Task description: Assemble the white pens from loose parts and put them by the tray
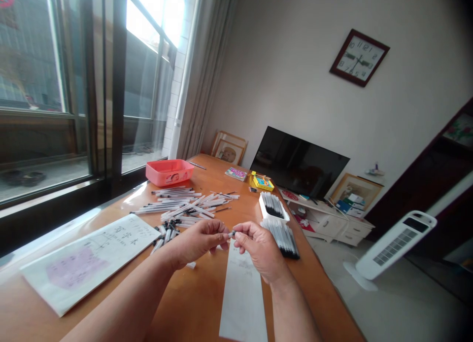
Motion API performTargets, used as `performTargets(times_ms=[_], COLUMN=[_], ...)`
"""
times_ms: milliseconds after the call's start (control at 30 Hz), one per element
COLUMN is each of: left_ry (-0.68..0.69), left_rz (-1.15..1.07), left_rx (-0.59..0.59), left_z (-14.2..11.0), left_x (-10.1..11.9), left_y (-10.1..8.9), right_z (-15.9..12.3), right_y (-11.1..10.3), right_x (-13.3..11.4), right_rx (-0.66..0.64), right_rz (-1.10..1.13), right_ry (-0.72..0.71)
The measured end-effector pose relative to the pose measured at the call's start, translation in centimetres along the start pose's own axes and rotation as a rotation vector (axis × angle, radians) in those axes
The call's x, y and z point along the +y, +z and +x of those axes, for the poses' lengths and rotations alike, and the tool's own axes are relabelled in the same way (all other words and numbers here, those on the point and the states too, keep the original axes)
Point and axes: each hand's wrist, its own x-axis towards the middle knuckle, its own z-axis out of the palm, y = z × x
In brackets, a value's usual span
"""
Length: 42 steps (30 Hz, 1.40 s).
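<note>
My left hand [207,239] and my right hand [258,248] meet above the table, fingertips pinched together. Between them is a small dark and clear pen part [232,234], mostly covered by the fingers. Below my right hand lies a long white sheet of paper [242,297]. Clear pen barrels [199,206] are heaped beyond my left hand, with short black and clear pen pieces [168,232] beside its wrist. Just past my right hand, a bundle of clear pens with black ends [283,239] rests near the table edge.
A white tray [284,219] of pens stands at the right edge. At the back left is a red plastic basket [169,172]. A notebook [92,263] lies at left; a yellow box [262,182] and a booklet [235,173] sit at the far end of the wooden table [177,302].
</note>
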Motion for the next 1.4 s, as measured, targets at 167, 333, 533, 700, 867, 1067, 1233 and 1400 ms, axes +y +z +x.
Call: performTargets(times_ms=[167, 333, 533, 700, 867, 1067, 1233, 1400], left_ry=[0.023, 0.022, 0.012, 0.022, 0.013, 0.024, 0.024, 0.034], left_rz=[0.004, 0.016, 0.021, 0.041, 0.072, 0.09, 0.119, 0.145], left_rx=[-0.022, -0.025, -0.039, -0.033, -0.014, -0.005, 0.004, 0.019], left_z=[0.3, 0.3, 0.2, 0.1, 0.2, 0.2, 0.3, 0.3], left_x=[-0.6, -0.9, -0.9, -1.0, -1.2, -1.1, -1.5, -1.6], left_y=[0.0, 0.2, 0.3, 0.3, 0.5, 0.4, 0.3, 0.4], right_z=[-0.2, -0.2, -0.1, -0.2, 0.1, 0.0, -0.2, 0.1], right_y=[-0.2, -0.2, 0.0, -0.1, 0.4, -0.1, -0.3, 0.3], right_x=[-0.3, 0.1, 0.3, 0.0, 0.7, 0.5, 0.2, 0.8], right_rx=[-0.025, 0.016, 0.027, 0.0, 0.075, 0.071, -0.008, 0.054], right_rz=[-0.061, -0.287, -0.434, -0.378, -0.513, -0.413, -0.383, -0.489], right_ry=[0.022, -0.02, -0.04, -0.086, -0.108, -0.039, -0.076, -0.098])
